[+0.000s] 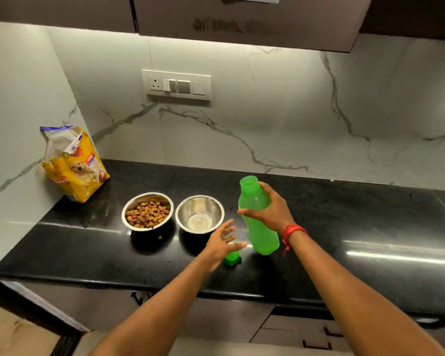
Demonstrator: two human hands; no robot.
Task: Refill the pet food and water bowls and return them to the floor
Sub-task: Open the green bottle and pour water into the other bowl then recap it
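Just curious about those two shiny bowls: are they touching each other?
Apart. In the head view a thin strip of black counter shows between the rim of the kibble bowl and the rim of the water bowl.

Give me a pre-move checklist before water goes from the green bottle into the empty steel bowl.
1. Cap off: ok, green bottle mouth open, cap on the counter.
2. Grip: ok, right hand wraps the bottle.
3. Left hand free: ok, open above the cap.
4. Water bowl upright: ok.
5. Food bowl filled: ok.
6. Water level in bottle: cannot tell.
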